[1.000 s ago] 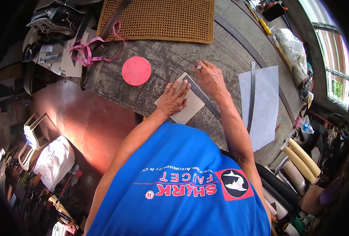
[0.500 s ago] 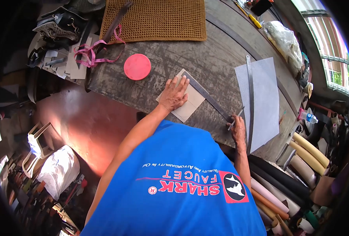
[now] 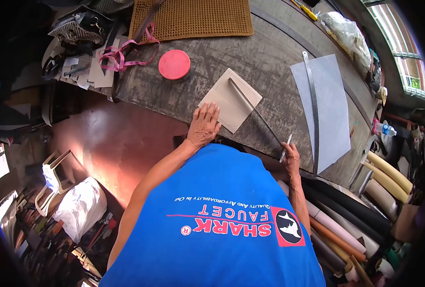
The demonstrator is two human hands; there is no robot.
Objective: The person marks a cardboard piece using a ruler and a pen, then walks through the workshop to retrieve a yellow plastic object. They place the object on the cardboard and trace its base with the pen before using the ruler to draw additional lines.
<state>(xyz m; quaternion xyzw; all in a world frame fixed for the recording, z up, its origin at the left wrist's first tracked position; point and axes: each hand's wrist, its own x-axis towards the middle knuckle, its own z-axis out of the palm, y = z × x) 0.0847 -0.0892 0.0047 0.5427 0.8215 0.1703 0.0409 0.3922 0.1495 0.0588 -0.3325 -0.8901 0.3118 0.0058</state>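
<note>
A beige square of cardboard (image 3: 224, 103) with thin drawn lines lies on the worn table near its front edge. My left hand (image 3: 205, 128) rests flat at the card's near left corner, fingers stretched out. Across the card's right part runs a dark narrow ruler (image 3: 262, 118), tilted on its edge. Its near end is in my right hand (image 3: 291, 160), whose fingers also hold a slim silver pen-like tool (image 3: 287, 143). A round pink lid (image 3: 174, 64) sits beyond the card on the left.
At right, a long metal strip (image 3: 312, 95) lies over a grey textured sheet (image 3: 329, 110). A brown woven mat (image 3: 193, 21), pink tape measure (image 3: 121, 57) and black bag (image 3: 81, 28) are at the back. Material rolls (image 3: 389, 177) stand right; a white chair (image 3: 54, 182) stands left.
My left hand has slid off the ruler toward the card's near left corner. The ruler has tipped up onto its edge, its near end still in my right hand.
</note>
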